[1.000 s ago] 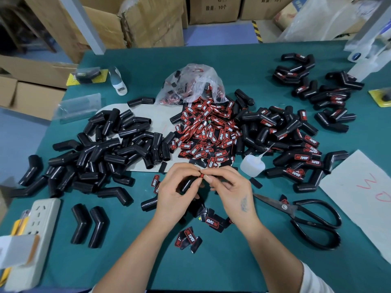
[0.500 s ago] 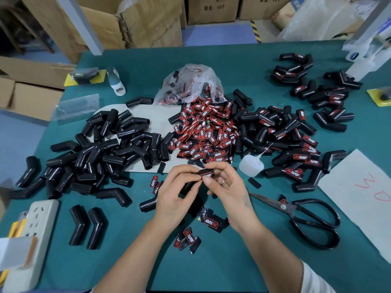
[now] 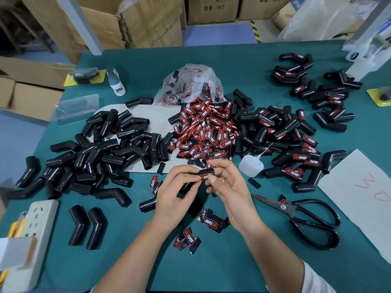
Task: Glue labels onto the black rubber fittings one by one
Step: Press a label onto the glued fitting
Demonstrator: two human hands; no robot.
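This is a small factory or warehouse workbench for hand assembly. A green-covered table [image 3: 243, 66] carries heaps of identical black rubber fittings [image 3: 101, 149], a mound of red-and-black labels [image 3: 207, 132] spilling from a plastic bag [image 3: 190, 83], a glue bottle [image 3: 250, 166] and scissors [image 3: 304, 216]. Stacked cardboard cartons [image 3: 148, 22] with printed quantities stand behind on the blue floor [image 3: 218, 32].

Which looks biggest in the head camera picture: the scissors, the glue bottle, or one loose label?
1. Scissors, largest by far.
2. Glue bottle, much smaller.
3. Loose label, smallest.
All three lie at similar nearness on the table, so the order seems safe.
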